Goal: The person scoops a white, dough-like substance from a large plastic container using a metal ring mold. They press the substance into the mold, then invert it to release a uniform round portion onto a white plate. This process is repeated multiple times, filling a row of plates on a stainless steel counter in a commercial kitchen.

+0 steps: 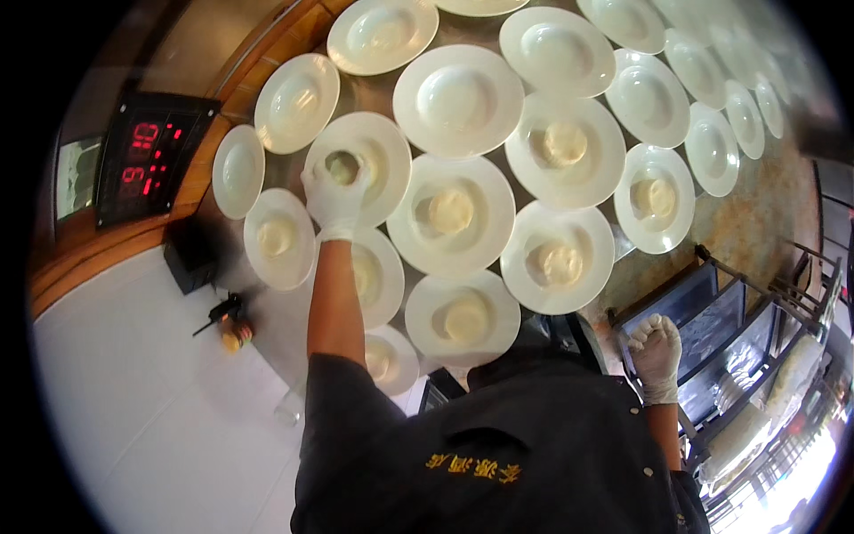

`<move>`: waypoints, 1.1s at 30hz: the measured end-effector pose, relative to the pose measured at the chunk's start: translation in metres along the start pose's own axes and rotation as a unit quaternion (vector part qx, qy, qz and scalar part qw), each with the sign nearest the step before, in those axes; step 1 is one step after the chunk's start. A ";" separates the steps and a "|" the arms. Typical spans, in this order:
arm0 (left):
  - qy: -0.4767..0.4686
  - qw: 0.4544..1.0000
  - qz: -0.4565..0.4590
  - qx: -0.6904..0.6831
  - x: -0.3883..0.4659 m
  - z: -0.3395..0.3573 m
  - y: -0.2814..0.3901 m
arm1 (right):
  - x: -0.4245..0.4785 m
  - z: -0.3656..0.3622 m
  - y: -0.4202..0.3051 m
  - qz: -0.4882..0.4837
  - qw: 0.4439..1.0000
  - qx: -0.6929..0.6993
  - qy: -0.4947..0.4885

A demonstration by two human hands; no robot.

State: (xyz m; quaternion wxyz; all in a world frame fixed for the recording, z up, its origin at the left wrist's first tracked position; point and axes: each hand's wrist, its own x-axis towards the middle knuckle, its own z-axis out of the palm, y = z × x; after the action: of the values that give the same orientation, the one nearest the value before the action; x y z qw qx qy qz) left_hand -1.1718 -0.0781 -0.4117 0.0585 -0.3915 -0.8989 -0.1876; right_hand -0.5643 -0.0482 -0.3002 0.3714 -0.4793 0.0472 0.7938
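My left hand [333, 190], in a thin white glove, is over a wide-rimmed white plate [390, 143] on the left. Its fingers are closed around a small round ring or cup [343, 167], whose exact kind I cannot make out. Beside the fingers, a pale patch of food in the well is partly hidden. My right hand [657, 354], also gloved, is held apart from the plates on the right. Its fingers curl inward, and nothing shows in them. Nearby plates hold round pale food mounds, such as this mound [451, 211] and another mound [566, 143].
Several more white plates [458, 100] crowd the metal table, some rims overlapping. A digital display [157, 160] hangs on the left wall above a black box [190, 253]. A small jar [236, 336] stands to the left. On the right is a dark metal rack [710, 334] with trays.
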 end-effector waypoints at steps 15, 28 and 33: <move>0.058 0.992 -0.033 -0.111 -0.001 -0.069 0.072 | -0.008 -0.048 -0.035 -0.001 0.999 -0.026 -0.045; -0.554 0.501 0.214 -0.629 -0.333 -0.030 0.592 | -0.139 -0.202 -0.162 -0.368 0.920 0.134 0.008; -0.597 0.468 0.323 -0.565 -0.402 -0.015 0.721 | -0.309 -0.276 -0.221 -0.681 0.638 -0.041 0.355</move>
State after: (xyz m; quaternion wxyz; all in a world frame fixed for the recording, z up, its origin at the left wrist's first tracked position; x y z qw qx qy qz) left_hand -0.3729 0.0911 -0.2893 -0.6704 -0.6188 -0.2233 -0.3432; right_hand -0.1418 -0.1762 -0.1403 0.7415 -0.6355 -0.1974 0.0855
